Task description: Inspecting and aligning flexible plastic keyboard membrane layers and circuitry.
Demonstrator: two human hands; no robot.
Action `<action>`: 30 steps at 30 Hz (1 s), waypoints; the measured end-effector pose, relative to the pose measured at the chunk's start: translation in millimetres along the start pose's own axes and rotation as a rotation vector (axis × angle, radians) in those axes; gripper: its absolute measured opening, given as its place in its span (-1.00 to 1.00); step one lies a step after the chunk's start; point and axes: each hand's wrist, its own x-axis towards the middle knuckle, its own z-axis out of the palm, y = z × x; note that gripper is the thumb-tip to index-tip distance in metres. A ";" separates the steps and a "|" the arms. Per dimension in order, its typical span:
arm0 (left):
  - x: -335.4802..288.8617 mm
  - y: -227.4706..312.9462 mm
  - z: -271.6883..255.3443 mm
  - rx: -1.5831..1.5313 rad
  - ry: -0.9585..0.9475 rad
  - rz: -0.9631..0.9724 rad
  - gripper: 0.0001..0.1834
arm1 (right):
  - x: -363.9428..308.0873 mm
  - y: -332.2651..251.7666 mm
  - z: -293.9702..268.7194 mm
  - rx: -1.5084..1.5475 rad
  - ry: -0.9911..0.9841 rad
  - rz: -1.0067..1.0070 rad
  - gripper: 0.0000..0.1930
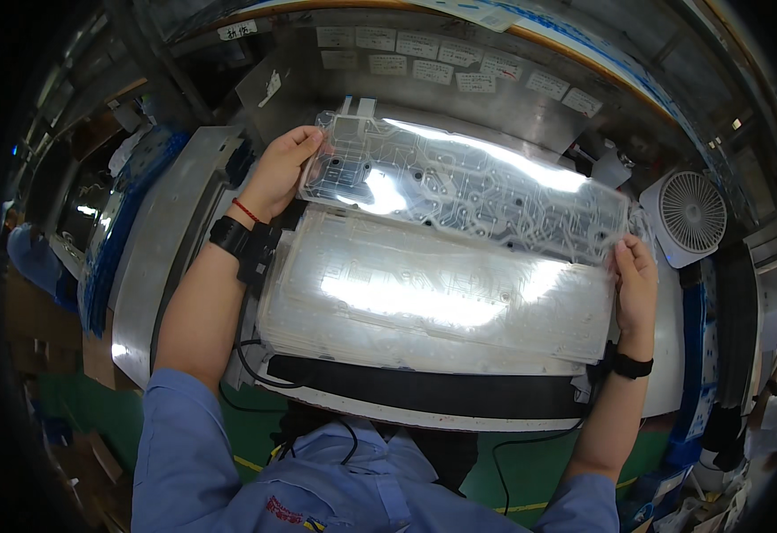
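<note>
Between my two hands I hold a clear plastic keyboard membrane sheet (468, 186), printed with circuit traces and with a small tail at its upper left edge. My left hand (283, 169) pinches its left end, thumb and fingers closed on the edge. At the lower right corner my right hand (634, 271) grips it the same way. The sheet is raised and slightly tilted, and glare whitens parts of it. Nearer to me lies a stack of similar translucent sheets (424, 302), partly covered by the held sheet.
A white round fan (689, 211) stands at the right. Paper notes (433, 71) are stuck along the metal back wall. A black strip (424, 384) runs along the bench's front edge. Black cables (251, 364) loop near both wrists. Blue-edged sheets (122, 222) stand at the left.
</note>
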 end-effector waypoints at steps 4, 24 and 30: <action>0.7 -0.8 -0.7 -0.023 0.016 -0.019 -0.81 | 2.7 4.9 -7.1 -0.036 -0.040 -0.005 -0.85; -3.4 8.4 3.3 -0.115 0.048 0.044 -0.76 | 5.4 6.0 -13.4 0.083 -0.006 -0.017 -0.76; -0.9 3.7 1.0 0.182 -0.030 -0.077 -0.80 | -1.4 -4.5 -1.8 0.005 0.018 -0.049 -0.57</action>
